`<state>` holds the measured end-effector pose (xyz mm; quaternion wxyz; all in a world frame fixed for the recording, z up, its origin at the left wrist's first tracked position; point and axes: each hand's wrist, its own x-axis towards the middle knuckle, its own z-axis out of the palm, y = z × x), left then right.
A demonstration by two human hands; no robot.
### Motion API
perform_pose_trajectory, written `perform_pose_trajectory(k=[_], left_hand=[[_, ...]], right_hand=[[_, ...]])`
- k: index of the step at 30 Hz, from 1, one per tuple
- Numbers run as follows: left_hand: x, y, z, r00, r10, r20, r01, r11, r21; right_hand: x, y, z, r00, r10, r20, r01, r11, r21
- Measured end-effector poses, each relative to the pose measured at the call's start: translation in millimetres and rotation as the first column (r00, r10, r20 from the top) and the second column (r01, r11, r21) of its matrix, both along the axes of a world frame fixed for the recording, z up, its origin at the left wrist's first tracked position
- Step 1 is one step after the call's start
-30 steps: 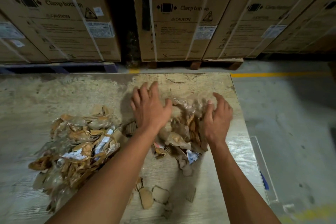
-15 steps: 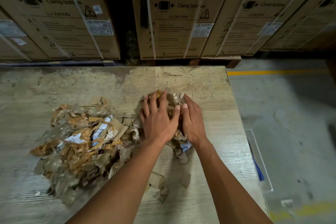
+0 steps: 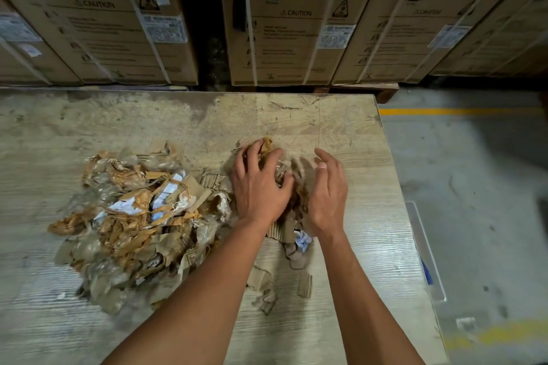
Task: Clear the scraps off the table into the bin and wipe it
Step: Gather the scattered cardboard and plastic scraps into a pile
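A worn wooden table carries two heaps of scraps. The big heap of torn brown paper, clear plastic film and white label bits lies left of centre. A smaller clump of scraps sits between my hands. My left hand lies over its left side with fingers curled into it. My right hand cups its right side, fingers bent and slightly apart. Loose cardboard pieces lie nearer to me. No bin is in view.
Strapped washing machine cartons on pallets stand right behind the table's far edge. Concrete floor with a yellow line lies to the right. A clear plastic panel hangs along the table's right side.
My hands closed in around the small clump, squeezing it together; now the right hand has eased a little away from the left. The view has dropped slightly.
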<state>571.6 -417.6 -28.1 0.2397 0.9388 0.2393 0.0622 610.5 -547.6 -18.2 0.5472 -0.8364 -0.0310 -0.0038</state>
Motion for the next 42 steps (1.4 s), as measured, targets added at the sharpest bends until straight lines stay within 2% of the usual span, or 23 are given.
perform_pose_trajectory(k=[2, 4, 6, 8, 14, 18, 22, 26, 29, 32, 36, 38, 40, 42], left_hand=[[0, -1, 1, 1.0, 0.006, 0.018, -0.006, 1.0, -0.03], [0, -1, 0, 0.999, 0.004, 0.038, -0.003, 0.999, -0.034], [0, -2, -1, 0.998, 0.0, 0.063, 0.001, 1.0, -0.027], [0, -1, -4, 0.995, -0.004, 0.102, 0.007, 1.0, -0.026], [-4, 3, -17, 0.965, -0.011, 0.261, 0.037, 0.995, -0.098], [-4, 7, -10, 0.928, 0.078, 0.363, 0.037, 0.953, -0.299], [-10, 3, 1, 0.913, 0.221, 0.343, 0.021, 0.814, -0.58], [-11, -8, 10, 0.925, 0.313, 0.215, -0.031, 0.627, -0.778], [-8, -15, 21, 0.934, 0.342, 0.105, -0.075, 0.473, -0.878], [-9, -22, 32, 0.906, 0.423, 0.026, -0.086, 0.245, -0.966], [-8, -37, 39, 0.909, 0.417, -0.002, -0.039, 0.081, -0.996], [-9, -44, 44, 0.926, 0.374, 0.05, 0.024, 0.074, -0.997], [-10, -48, 46, 0.939, 0.323, 0.116, 0.082, 0.115, -0.99], [-13, -46, 51, 0.931, 0.335, 0.143, 0.109, 0.119, -0.987]], right_hand=[[-15, -7, 1, 0.995, -0.093, 0.037, 0.095, 0.994, -0.052], [-39, -6, -6, 0.988, -0.152, -0.03, 0.147, 0.981, -0.123], [-66, 1, -16, 0.986, -0.155, -0.063, 0.138, 0.966, -0.22], [-83, 12, -24, 0.991, -0.132, -0.01, 0.125, 0.956, -0.267], [-66, 49, -24, 0.984, -0.17, 0.045, 0.175, 0.97, -0.169], [-53, 55, -23, 0.989, -0.09, 0.114, 0.094, 0.995, -0.024], [-43, 59, -23, 0.991, -0.111, 0.078, 0.11, 0.994, 0.021], [-40, 63, -17, 0.979, -0.174, 0.104, 0.168, 0.984, 0.067], [-36, 62, -10, 0.966, -0.24, 0.095, 0.231, 0.968, 0.098], [-34, 59, -4, 0.961, -0.271, 0.052, 0.261, 0.953, 0.155], [-26, 49, 5, 0.941, -0.337, -0.03, 0.337, 0.926, 0.172], [-19, 43, 9, 0.919, -0.382, -0.099, 0.395, 0.895, 0.209], [-12, 40, 9, 0.905, -0.386, -0.179, 0.422, 0.867, 0.264], [-10, 40, 11, 0.898, -0.383, -0.218, 0.434, 0.855, 0.285]])
